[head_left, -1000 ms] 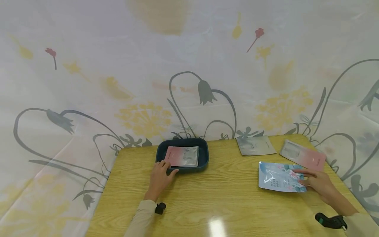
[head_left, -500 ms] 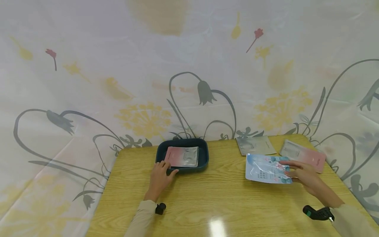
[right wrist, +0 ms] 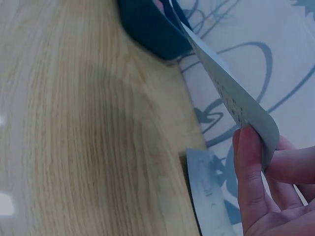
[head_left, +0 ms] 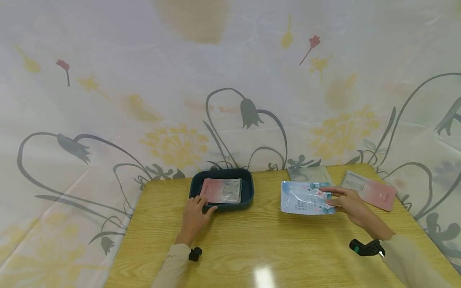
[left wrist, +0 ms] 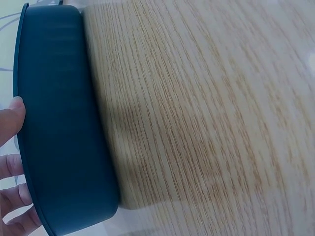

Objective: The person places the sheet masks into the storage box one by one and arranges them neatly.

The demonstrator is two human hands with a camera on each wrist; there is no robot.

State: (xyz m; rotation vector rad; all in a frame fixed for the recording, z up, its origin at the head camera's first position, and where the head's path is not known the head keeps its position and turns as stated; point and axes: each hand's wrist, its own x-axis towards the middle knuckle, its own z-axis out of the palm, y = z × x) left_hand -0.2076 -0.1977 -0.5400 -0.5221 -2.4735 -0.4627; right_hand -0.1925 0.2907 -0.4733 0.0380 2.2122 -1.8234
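Observation:
In the head view my right hand pinches a light blue, flower-printed foil packet by its right edge, thumb on one face and fingers on the other. The right wrist view shows the packet nearly edge-on, raised above the table. My left hand holds the front left rim of a dark blue-green plastic basket. In the left wrist view the thumb overlaps the rim and the other fingertips are hidden behind the basket's wall. A pink and silver packet lies inside the basket, seemingly stacked on another.
A silver-grey packet lies at the table's back edge, partly covered by the held one. To its right, a pink and silver packet lies at an angle. A flower-patterned cloth hangs behind the wood-grain table.
My right hand has carried the light blue packet left and slightly away from me, so it now overlaps the silver-grey one. My left hand and the basket have stayed in place.

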